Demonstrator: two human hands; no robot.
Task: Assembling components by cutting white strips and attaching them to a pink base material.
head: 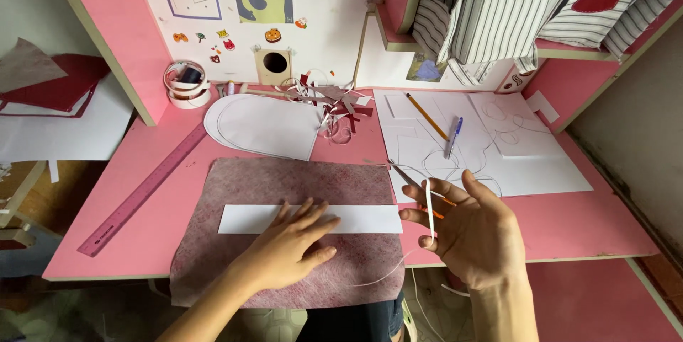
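On the felt point(284, 185), left hand point(292, 246) presses paper strip point(356, 220)

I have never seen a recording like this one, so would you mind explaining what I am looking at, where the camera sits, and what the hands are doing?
There is no machine here: a person works with two bare hands, and the single picture comes from a camera worn on their head, looking down at a pink desk. The left hand lies flat on a white paper strip, which rests on a mottled pink felt sheet. The right hand is raised, holding a thin white paper sliver and orange-handled scissors. Around them lie a purple ruler, rounded white paper cutouts, paper scraps, tape rolls, and sheets with pencilled outlines carrying a pencil and a blue pen.
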